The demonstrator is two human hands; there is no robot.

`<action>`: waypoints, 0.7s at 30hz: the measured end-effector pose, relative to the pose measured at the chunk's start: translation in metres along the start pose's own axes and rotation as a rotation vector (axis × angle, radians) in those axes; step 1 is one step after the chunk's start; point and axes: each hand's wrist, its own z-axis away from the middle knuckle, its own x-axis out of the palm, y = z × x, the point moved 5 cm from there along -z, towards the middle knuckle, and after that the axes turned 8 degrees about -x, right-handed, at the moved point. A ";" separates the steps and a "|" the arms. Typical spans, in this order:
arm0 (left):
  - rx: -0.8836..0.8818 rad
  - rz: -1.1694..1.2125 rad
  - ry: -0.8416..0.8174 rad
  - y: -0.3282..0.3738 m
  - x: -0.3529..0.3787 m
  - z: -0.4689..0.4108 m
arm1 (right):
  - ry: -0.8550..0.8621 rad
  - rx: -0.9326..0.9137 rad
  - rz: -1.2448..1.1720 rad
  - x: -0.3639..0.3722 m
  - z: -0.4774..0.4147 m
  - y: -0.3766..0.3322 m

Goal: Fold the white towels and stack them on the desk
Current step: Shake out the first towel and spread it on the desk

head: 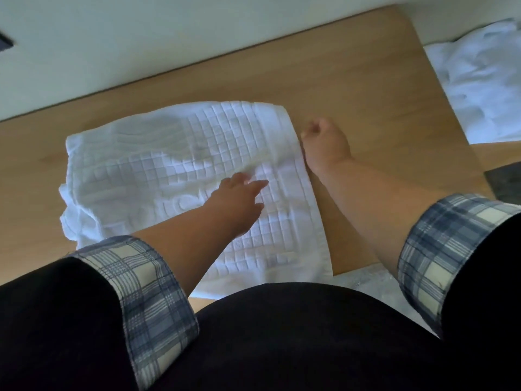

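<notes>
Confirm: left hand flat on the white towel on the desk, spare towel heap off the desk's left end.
Not quite: in the head view the spare towel heap lies off the desk's right end. The left hand is flat on the white towel.

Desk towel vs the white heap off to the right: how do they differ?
The towel lies spread fairly flat, while the white heap is crumpled. The towel shows a grid weave; the heap shows no pattern that can be made out. The towel rests on the wooden desk with the left hand on it; the heap lies beyond the desk's right edge, untouched. Both are white cloth.
</notes>
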 end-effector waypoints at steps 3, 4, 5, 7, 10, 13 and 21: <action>0.037 -0.143 0.005 0.014 0.004 -0.012 | 0.011 -0.170 0.092 -0.003 0.010 -0.008; 0.028 -0.151 -0.007 0.018 0.006 -0.015 | -0.029 -0.245 0.090 0.003 0.019 -0.011; 0.014 -0.129 0.003 0.021 0.006 -0.018 | -0.095 -0.307 0.091 0.012 0.030 -0.013; -0.011 -0.010 0.075 0.022 -0.002 -0.023 | -0.276 -0.409 0.213 0.036 0.052 -0.007; -0.118 0.305 0.247 0.009 -0.025 -0.034 | -0.449 -0.556 0.639 0.063 0.076 0.021; -0.149 0.319 0.469 -0.007 -0.057 -0.053 | -0.432 -0.592 0.788 0.073 0.082 0.038; -0.161 -0.157 0.385 -0.010 -0.110 -0.145 | -0.387 -0.612 0.805 0.076 0.077 0.040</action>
